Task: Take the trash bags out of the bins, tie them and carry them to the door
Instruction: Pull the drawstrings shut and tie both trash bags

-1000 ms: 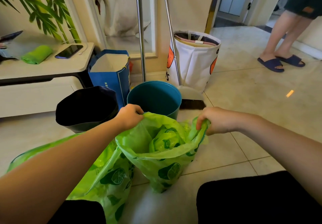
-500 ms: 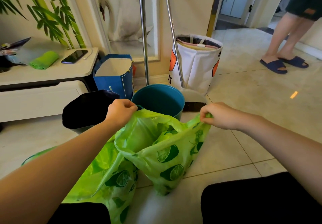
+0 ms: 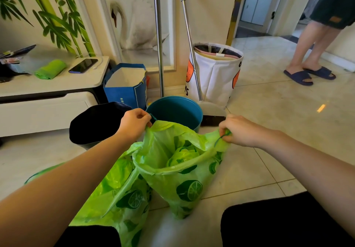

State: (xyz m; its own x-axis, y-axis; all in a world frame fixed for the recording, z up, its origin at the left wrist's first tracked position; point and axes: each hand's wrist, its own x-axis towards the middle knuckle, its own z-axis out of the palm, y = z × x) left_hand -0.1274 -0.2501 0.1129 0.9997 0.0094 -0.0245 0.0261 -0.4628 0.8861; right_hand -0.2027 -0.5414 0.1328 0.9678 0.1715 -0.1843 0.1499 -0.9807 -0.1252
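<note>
Left hand (image 3: 135,123) and right hand (image 3: 237,130), both pinched shut on rim of green trash bag (image 3: 184,175), mouth spread wide. 1 teal bin (image 3: 175,112) just behind.

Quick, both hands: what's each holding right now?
Left hand: closed on the green trash bag rim.
Right hand: closed on the bag's opposite rim.

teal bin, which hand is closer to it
Left. The left hand grips the green bag right at the teal bin rim; the right hand holds the opposite edge, farther off.
</note>
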